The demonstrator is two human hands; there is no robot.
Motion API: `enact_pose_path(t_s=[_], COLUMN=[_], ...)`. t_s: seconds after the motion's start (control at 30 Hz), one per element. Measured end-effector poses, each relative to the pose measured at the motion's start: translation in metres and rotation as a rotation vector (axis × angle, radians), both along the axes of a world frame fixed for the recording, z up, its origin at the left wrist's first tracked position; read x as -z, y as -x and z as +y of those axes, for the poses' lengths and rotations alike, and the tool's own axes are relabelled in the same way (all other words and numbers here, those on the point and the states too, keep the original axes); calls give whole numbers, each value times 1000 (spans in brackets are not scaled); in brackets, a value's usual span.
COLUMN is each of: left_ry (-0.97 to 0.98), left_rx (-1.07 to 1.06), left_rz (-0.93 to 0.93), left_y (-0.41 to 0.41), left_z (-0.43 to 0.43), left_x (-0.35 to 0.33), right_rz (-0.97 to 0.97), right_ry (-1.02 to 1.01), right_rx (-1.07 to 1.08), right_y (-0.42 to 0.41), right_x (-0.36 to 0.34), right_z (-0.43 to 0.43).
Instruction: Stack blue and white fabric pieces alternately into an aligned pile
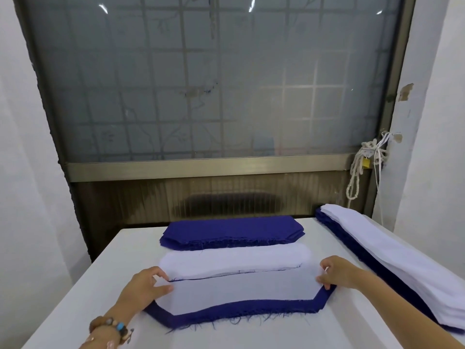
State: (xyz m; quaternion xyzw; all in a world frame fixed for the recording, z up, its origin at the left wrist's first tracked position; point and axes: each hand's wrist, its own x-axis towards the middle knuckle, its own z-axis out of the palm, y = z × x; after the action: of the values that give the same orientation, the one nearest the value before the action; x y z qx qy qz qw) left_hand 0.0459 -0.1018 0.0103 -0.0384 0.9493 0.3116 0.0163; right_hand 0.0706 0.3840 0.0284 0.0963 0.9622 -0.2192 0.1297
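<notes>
On a white worktable (125,250) by a frosted window (214,84), the left hand (147,283) and right hand (337,273) pinch a white fabric piece (239,289) atop the near blue fabric pile (239,309); the thick blue stack (231,231) and white stack (234,259) behind suggest much remains.

Garment wkshp: cut fabric stacks (231,230) on white table (136,253) by window (214,79).

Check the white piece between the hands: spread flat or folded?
Spread flat. The white piece lies smooth over the blue piece, whose frayed edge shows along the front; left hand and right hand pinch its ends.
</notes>
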Motion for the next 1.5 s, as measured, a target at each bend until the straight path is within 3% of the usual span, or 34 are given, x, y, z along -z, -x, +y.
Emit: enact_pose_path(t_s=[0.13,0.27,0.4,0.53,0.73,0.87,1.2,1.33,1.5], left_ry=[101,199,238,167,92,94,420,585,537], left_rx=[-18,-93,-114,46,258,299,390,454,543], left_rz=[4,157,333,424,378,350,280,403,475], left_y=[1,5,13,27,52,68,87,85,78], left_z=[2,5,31,70,132,154,166,168,156], left_x=[-1,0,-1,-3,3,12,12,3,4], right_rz=[1,103,255,304,406,388,375,433,500], right_ry=[-106,-211,-166,-94,-43,-27,19,-97,-146], right_rx=[14,53,62,-36,-255,-267,-303,-346,-447], right_y=[2,10,25,47,72,87,105,103,102], right_x=[-6,-13,-13,-7,4,13,18,15,16], right_z=[-2,-13,-44,-90,-154,-173,-170,-171,-166])
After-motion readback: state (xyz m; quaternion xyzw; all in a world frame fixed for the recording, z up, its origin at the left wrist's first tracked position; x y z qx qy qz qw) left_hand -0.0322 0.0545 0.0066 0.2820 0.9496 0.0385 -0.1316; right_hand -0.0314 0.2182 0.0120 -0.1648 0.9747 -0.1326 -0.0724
